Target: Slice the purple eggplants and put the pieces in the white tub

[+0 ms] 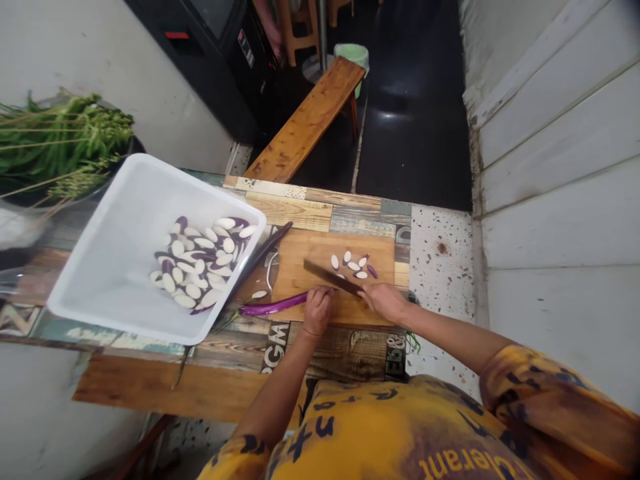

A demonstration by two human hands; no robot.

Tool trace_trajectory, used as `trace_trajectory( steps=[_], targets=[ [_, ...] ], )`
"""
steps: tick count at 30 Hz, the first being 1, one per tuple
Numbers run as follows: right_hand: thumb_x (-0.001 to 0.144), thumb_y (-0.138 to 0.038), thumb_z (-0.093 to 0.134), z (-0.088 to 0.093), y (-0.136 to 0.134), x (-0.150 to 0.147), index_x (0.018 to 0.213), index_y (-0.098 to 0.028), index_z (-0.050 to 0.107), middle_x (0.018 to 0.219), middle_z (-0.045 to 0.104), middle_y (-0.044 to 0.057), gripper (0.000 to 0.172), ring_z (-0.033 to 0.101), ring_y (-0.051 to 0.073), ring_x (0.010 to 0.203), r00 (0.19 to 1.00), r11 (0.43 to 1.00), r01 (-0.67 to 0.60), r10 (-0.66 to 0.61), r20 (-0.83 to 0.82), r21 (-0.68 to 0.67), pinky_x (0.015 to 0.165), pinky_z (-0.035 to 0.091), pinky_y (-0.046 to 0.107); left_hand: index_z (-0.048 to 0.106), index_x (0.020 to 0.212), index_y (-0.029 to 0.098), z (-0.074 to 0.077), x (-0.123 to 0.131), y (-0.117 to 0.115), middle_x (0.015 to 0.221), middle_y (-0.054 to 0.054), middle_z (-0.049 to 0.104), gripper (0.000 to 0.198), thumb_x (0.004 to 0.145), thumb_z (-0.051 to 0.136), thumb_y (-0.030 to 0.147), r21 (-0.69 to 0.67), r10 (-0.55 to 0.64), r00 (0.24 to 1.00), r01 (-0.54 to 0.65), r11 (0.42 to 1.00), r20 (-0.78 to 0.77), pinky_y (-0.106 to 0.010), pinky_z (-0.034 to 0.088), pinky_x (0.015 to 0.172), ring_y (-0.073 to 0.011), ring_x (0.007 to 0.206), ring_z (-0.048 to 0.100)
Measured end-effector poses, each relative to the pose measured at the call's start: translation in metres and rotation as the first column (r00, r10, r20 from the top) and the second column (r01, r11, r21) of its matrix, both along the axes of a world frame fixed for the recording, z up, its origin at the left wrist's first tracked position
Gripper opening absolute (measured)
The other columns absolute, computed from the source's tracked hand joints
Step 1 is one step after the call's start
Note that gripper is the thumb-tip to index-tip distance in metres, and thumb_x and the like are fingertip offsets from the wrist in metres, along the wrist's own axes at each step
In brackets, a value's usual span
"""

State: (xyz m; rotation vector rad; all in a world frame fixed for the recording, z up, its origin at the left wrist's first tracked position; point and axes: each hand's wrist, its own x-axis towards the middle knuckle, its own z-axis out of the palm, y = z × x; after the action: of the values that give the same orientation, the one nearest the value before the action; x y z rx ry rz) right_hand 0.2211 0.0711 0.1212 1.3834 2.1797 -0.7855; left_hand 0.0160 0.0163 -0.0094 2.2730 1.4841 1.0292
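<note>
The left hand (318, 311) has its fingers curled over a long, thin, shiny purple eggplant (275, 305), pressing it down near the right end. The eggplant lies on the near side of a flat wooden board (293, 257) and sticks out past the board's left edge. The right hand (385, 301) is wrapped around the end of a knife (327, 273), whose handle is mostly hidden. The long, flat, dark blade points left and away, just beyond the left hand.

On the far right part of the board lie small oval slices (354, 265), white in the middle with purple skin. One loose slice (259, 294) sits left of the board.

Farther left is a smooth white plastic tub (110, 267) with rounded corners, holding a heap of cut pieces (197, 267). A darker eggplant (273, 239) lies along its right side. Leafy greens (55, 143) and thin sticks fill the far left corner.
</note>
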Motion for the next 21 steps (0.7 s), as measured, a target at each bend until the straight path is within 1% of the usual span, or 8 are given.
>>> trace_trajectory(
  steps=[2, 3, 7, 10, 14, 16, 18, 21],
  targets=[
    [0.095, -0.034, 0.022, 0.001, -0.002, 0.001, 0.111, -0.012, 0.053, 0.093, 0.067, 0.015, 0.041, 0.064, 0.022, 0.08, 0.999, 0.999, 0.039, -0.04, 0.016, 0.033, 0.066, 0.044, 0.028, 0.061, 0.099, 0.016, 0.0, 0.0, 0.0, 0.096, -0.009, 0.062, 0.019, 0.087, 0.047, 0.013, -0.016, -0.003, 1.0, 0.003, 1.0, 0.02, -0.035, 0.046, 0.085, -0.0183, 0.094, 0.052],
    [0.095, -0.034, 0.022, 0.003, -0.003, 0.004, 0.11, -0.012, 0.053, 0.092, 0.067, 0.014, 0.041, 0.064, 0.022, 0.079, 0.999, 0.999, 0.023, -0.025, 0.026, 0.047, 0.066, 0.044, 0.028, 0.061, 0.098, 0.016, 0.0, 0.0, 0.0, 0.097, -0.009, 0.062, 0.018, 0.088, 0.047, 0.013, -0.021, -0.003, 1.0, 0.004, 1.0, 0.03, -0.035, 0.046, 0.085, -0.0181, 0.094, 0.052],
    [0.095, -0.033, 0.025, 0.015, -0.013, 0.022, 0.102, -0.015, 0.055, 0.079, 0.068, 0.009, 0.036, 0.064, 0.021, 0.072, 0.991, 0.989, -0.137, 0.136, 0.02, 0.064, 0.059, 0.042, 0.026, 0.06, 0.097, 0.016, -0.001, -0.001, -0.001, 0.095, -0.008, 0.062, 0.017, 0.087, 0.047, 0.012, -0.014, -0.015, 0.999, 0.015, 1.0, 0.046, -0.035, 0.046, 0.085, -0.0179, 0.096, 0.052],
    [0.094, -0.029, 0.029, 0.017, -0.017, 0.029, 0.099, -0.016, 0.055, 0.077, 0.068, 0.008, 0.029, 0.065, 0.02, 0.071, 0.981, 0.978, -0.195, 0.193, 0.023, 0.081, 0.057, 0.04, 0.025, 0.06, 0.104, 0.016, -0.004, -0.01, -0.005, 0.102, -0.01, 0.062, 0.022, 0.089, 0.044, 0.014, -0.006, -0.04, 0.999, 0.041, 0.999, 0.035, -0.038, 0.045, 0.087, -0.0194, 0.101, 0.052],
    [0.088, -0.019, 0.038, 0.015, -0.019, 0.029, 0.098, -0.014, 0.053, 0.076, 0.066, 0.008, 0.019, 0.064, 0.02, 0.07, 0.969, 0.965, -0.242, 0.237, 0.063, 0.101, 0.055, 0.039, 0.025, 0.058, 0.113, 0.016, -0.01, -0.026, -0.012, 0.107, -0.012, 0.061, 0.028, 0.09, 0.042, 0.018, 0.015, 0.049, 0.999, -0.049, 0.999, -0.002, -0.041, 0.042, 0.09, -0.0218, 0.105, 0.052],
    [0.082, -0.012, 0.041, 0.017, -0.02, 0.03, 0.098, -0.013, 0.053, 0.077, 0.065, 0.008, 0.02, 0.063, 0.021, 0.07, 0.956, 0.952, -0.289, 0.281, 0.085, 0.099, 0.053, 0.038, 0.026, 0.06, 0.111, 0.016, -0.011, -0.03, -0.013, 0.104, -0.011, 0.061, 0.027, 0.089, 0.044, 0.018, -0.01, 0.065, 0.997, -0.065, 0.998, -0.028, -0.041, 0.041, 0.089, -0.0221, 0.104, 0.051],
    [0.078, -0.007, 0.042, 0.02, -0.022, 0.031, 0.1, -0.012, 0.052, 0.08, 0.065, 0.01, 0.025, 0.063, 0.021, 0.071, 0.942, 0.937, -0.332, 0.324, 0.087, 0.106, 0.053, 0.039, 0.027, 0.061, 0.107, 0.016, -0.01, -0.03, -0.013, 0.102, -0.011, 0.061, 0.025, 0.089, 0.044, 0.018, -0.044, 0.037, 0.998, -0.04, 0.998, -0.049, -0.04, 0.041, 0.089, -0.0226, 0.104, 0.05],
    [0.078, -0.005, 0.04, 0.025, -0.024, 0.034, 0.099, -0.011, 0.052, 0.079, 0.064, 0.011, 0.025, 0.062, 0.021, 0.072, 0.934, 0.928, -0.355, 0.348, 0.079, 0.113, 0.055, 0.04, 0.026, 0.062, 0.106, 0.015, -0.004, -0.028, -0.012, 0.099, -0.012, 0.061, 0.025, 0.088, 0.044, 0.016, -0.05, 0.0, 0.999, -0.002, 0.999, -0.039, -0.038, 0.04, 0.088, -0.0228, 0.104, 0.049]
  ],
)
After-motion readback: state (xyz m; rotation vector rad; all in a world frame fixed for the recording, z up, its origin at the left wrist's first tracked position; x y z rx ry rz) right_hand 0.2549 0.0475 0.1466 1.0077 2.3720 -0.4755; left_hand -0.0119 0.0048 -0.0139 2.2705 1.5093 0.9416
